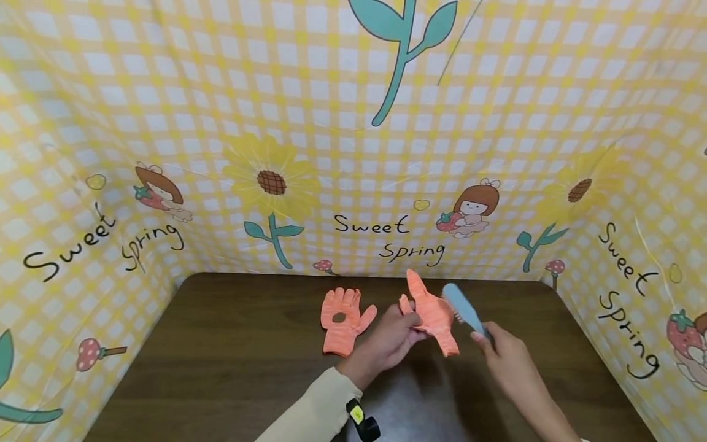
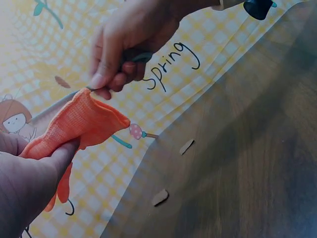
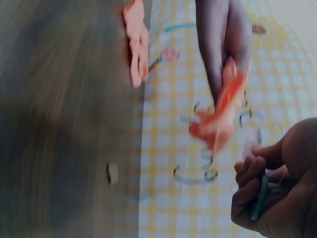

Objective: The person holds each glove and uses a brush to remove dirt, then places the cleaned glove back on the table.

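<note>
In the head view, my left hand (image 1: 394,334) pinches an orange knit glove (image 1: 433,313), lifted above the table. My right hand (image 1: 513,356) grips the handle of a light blue brush (image 1: 463,307). The brush head lies along the glove's right side, bristles turned towards it; whether they touch, I cannot tell. A second orange glove (image 1: 343,331) lies flat on the table left of my hands, with a dark oval spot on its palm. In the left wrist view, the held glove (image 2: 74,124) hangs from the left thumb and fingers, its cuff towards the right hand (image 2: 133,44).
A dark wooden table (image 1: 237,356) lies beneath. Yellow checked cloth (image 1: 353,153) with printed flowers and lettering stands behind it and along both sides. Small pale pieces (image 2: 160,197) are seen on the wood in the left wrist view. A black strap device (image 1: 361,420) sits at the left wrist.
</note>
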`<state>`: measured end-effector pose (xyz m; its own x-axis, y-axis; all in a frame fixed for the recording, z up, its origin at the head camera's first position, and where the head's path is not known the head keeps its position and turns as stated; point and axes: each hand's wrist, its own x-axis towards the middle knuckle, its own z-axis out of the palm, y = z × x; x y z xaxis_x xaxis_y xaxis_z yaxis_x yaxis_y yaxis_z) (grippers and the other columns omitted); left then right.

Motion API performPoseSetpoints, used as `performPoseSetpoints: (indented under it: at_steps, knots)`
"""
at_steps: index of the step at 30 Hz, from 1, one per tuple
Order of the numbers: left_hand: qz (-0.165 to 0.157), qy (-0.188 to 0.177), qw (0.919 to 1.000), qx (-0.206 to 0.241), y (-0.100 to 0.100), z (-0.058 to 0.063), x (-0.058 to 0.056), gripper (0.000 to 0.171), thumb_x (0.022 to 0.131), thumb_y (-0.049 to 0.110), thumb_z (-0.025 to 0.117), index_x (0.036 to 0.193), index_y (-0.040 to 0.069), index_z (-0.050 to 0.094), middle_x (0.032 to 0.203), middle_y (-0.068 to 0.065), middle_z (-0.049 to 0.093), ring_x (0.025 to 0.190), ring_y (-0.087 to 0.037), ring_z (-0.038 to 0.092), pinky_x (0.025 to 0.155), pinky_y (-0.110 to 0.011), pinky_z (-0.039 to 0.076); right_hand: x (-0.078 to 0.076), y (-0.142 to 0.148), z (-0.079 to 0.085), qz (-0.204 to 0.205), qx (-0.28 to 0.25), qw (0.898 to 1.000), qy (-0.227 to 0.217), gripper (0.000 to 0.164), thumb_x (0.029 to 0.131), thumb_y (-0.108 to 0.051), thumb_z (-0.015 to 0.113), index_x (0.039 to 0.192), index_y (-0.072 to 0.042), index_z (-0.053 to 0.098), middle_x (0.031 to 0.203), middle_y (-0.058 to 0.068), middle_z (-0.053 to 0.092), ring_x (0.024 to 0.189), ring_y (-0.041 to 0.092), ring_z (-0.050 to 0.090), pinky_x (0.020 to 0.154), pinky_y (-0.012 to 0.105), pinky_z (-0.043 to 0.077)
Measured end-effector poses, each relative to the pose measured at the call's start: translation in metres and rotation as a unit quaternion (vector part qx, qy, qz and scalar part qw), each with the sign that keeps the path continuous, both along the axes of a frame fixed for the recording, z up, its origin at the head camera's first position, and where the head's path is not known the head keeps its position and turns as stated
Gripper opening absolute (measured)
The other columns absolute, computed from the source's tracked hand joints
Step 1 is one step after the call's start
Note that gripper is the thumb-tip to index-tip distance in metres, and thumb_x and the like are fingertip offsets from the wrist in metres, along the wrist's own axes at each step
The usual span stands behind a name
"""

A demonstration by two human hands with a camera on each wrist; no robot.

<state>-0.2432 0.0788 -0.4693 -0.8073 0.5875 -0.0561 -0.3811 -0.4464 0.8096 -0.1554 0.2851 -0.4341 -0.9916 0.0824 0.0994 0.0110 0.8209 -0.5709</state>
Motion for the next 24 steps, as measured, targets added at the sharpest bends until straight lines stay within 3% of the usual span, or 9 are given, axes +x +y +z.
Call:
performPoseSetpoints:
  at_steps: [4, 10, 24]
  knots:
    - [-0.018, 0.009, 0.9998, -0.001, 0.002, 0.003, 0.002, 0.054, 0.103, -0.003, 0.039, 0.157, 0.001, 0.033, 0.156, -0.020, 0.045, 0.142, -0.034, 0.047, 0.114, -0.053, 0.040, 0.002, -0.018, 0.001, 0.029, 0.006, 1.000, -0.004, 0.020, 0.103, -0.017, 0.060, 0.114, -0.002, 0.066, 0.080, 0.002, 0.061, 0.067, 0.012, 0.049, 0.059, 0.025, 0.041]
    - [-0.017, 0.005, 0.9998, 0.004, -0.002, 0.004, 0.003, 0.056, 0.103, -0.006, 0.038, 0.158, 0.003, 0.032, 0.157, -0.018, 0.044, 0.144, -0.034, 0.045, 0.115, -0.054, 0.039, 0.002, -0.024, 0.000, 0.018, 0.041, 0.999, 0.019, 0.019, 0.100, -0.014, 0.064, 0.113, 0.000, 0.067, 0.092, 0.007, 0.069, 0.077, 0.018, 0.057, 0.067, 0.034, 0.046]
    - [-0.021, 0.008, 0.9997, 0.010, -0.004, 0.002, 0.006, 0.061, 0.100, -0.010, 0.038, 0.158, 0.001, 0.028, 0.160, -0.021, 0.037, 0.146, -0.037, 0.040, 0.115, -0.057, 0.036, -0.006, -0.007, -0.008, -0.005, 0.050, 0.998, 0.038, 0.016, 0.100, -0.015, 0.064, 0.104, 0.000, 0.065, 0.074, 0.003, 0.055, 0.070, 0.020, 0.050, 0.064, 0.035, 0.041]
